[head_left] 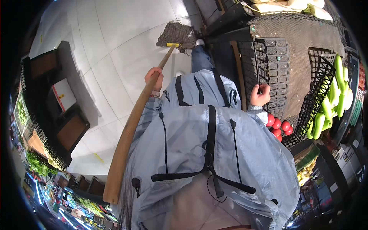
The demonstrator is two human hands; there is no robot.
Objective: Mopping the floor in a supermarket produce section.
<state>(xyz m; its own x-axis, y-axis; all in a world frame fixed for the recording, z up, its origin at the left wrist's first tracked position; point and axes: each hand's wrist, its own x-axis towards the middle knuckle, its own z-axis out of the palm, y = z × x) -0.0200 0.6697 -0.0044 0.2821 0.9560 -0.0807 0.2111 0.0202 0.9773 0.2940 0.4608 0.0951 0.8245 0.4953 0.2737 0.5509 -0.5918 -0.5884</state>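
Note:
My left hand [154,78] is wrapped round the wooden handle of a mop [132,128], its thick end rising past my left side. The grey string mop head [176,33] lies spread on the floor by my shoe, with a yellow clamp where it joins the handle. At the right, my right hand [260,96] has its fingers curled at the near edge of a black plastic crate [276,69] on a stand. Several red round fruits or vegetables [276,126] lie close below that hand.
Long green gourds [333,99] fill a black mesh crate at the right, beside a brown mat [299,42]. White radishes [303,5] lie at the far right. On the left stands a dark display rack [42,111] with a white box [64,95]. Pale tiles [115,50] cover the aisle.

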